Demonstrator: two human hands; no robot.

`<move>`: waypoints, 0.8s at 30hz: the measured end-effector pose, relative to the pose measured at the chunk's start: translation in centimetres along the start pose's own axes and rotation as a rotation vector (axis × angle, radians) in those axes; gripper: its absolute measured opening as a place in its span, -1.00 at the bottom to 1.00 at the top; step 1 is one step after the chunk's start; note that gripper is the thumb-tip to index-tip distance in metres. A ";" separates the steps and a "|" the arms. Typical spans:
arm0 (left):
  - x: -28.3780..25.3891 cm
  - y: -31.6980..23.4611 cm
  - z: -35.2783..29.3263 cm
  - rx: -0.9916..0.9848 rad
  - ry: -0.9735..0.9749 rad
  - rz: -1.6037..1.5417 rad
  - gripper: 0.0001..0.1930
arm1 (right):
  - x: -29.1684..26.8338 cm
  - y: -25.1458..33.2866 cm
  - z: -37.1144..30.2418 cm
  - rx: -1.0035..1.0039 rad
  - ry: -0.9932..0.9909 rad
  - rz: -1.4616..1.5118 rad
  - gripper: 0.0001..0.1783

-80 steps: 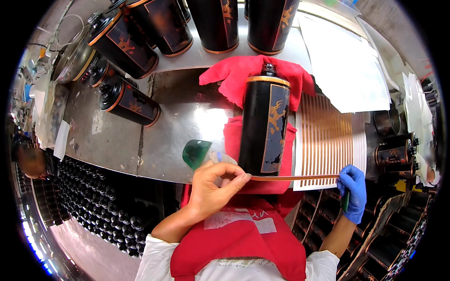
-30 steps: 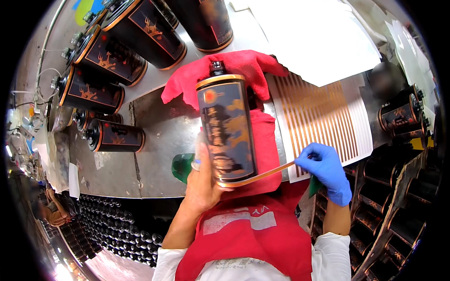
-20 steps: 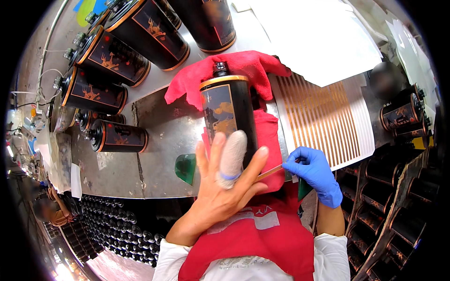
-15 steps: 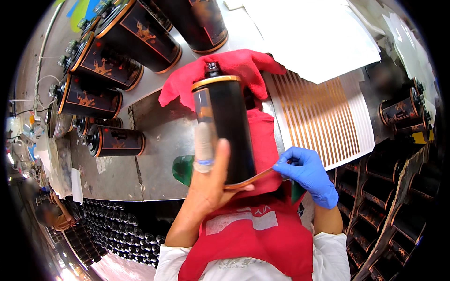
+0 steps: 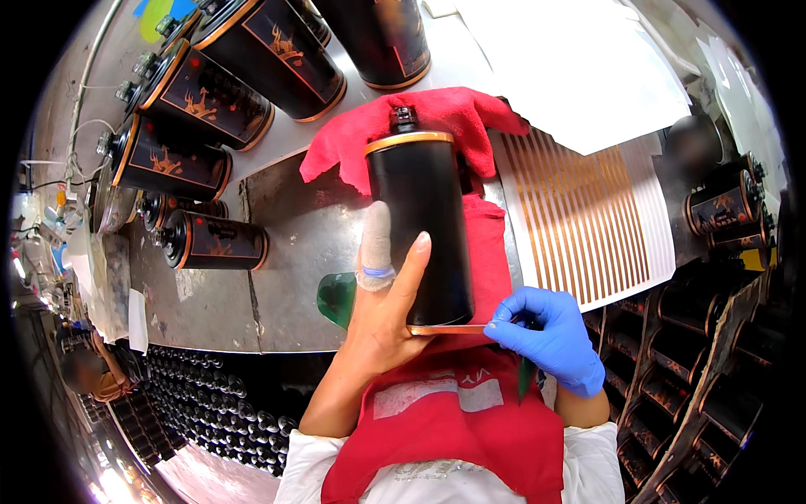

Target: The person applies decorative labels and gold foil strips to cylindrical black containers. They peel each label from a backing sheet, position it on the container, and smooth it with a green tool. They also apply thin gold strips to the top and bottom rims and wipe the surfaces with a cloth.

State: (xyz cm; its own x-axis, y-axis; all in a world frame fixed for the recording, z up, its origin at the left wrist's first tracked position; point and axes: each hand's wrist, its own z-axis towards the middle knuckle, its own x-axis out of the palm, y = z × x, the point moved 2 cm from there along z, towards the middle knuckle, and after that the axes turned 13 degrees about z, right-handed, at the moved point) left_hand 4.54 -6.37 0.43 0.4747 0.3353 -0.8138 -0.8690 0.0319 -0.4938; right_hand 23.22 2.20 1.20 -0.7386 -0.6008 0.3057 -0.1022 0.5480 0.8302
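Note:
A black cylindrical bottle [image 5: 424,227] with a gold top band and a dark stopper lies on red cloth [image 5: 489,252], its base towards me. My left hand [image 5: 382,315] grips it near the base. The thumb presses along its side, and a covered finger with a blue band stretches along the left; the other fingers are mostly hidden. A thin gold strip [image 5: 449,330] runs along the bottle's bottom edge. Its free right end is pinched by my right hand [image 5: 550,336], in a blue glove. A green flat piece [image 5: 337,298] lies left of my left hand.
At right lies a sheet of gold strips [image 5: 579,227], partly under white paper [image 5: 579,76]. Several decorated bottles [image 5: 206,97] stand at the upper left; another bottle [image 5: 222,241] lies on the metal table [image 5: 294,311]. Shelves of bottles [image 5: 672,370] fill the lower right.
The bottle has turned, so its decorated panel no longer shows. The gold strip now runs nearly level instead of slanting up to the right. My right hand has dipped slightly, still pinching its end.

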 end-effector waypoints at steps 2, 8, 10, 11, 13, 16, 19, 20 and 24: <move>0.4 0.4 -0.2 0.016 -0.004 -0.034 0.04 | -0.2 -0.1 0.1 0.003 -0.014 -0.013 -0.84; 0.4 0.8 -0.2 0.027 -0.002 -0.080 -0.01 | -0.4 -0.9 1.7 0.070 -0.024 0.018 -0.84; 0.6 1.1 -0.2 0.044 -0.016 -0.102 -0.02 | -0.2 -1.0 2.1 0.094 -0.021 -0.003 -0.84; 0.7 1.1 -0.2 0.062 -0.028 -0.120 -0.01 | -0.1 -1.1 2.2 0.103 -0.017 0.016 -0.84; 1.1 1.4 -0.6 0.045 -0.038 -0.174 0.04 | 0.2 -1.5 2.4 0.121 -0.006 0.057 -0.85; 1.8 1.9 -1.8 -0.049 -0.007 -0.247 0.13 | 0.8 -1.5 2.3 0.097 0.015 0.073 -0.85; 1.4 2.5 -2.1 -0.117 0.072 -0.249 0.19 | 1.1 -1.3 2.0 0.087 0.030 0.057 -0.86; 1.2 2.7 -2.2 -0.140 0.095 -0.249 0.22 | 1.2 -1.1 1.9 0.095 0.029 0.063 -0.86; -0.2 1.1 -1.7 -0.159 0.128 0.009 0.28 | 1.1 -0.8 1.7 0.099 0.022 0.089 -0.86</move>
State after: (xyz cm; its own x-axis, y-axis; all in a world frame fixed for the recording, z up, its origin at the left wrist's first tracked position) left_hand 3.74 -7.98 -0.43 0.4894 0.2122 -0.8459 -0.8453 -0.1231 -0.5199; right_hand 21.34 2.13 0.08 -0.7333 -0.5588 0.3873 -0.1028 0.6542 0.7493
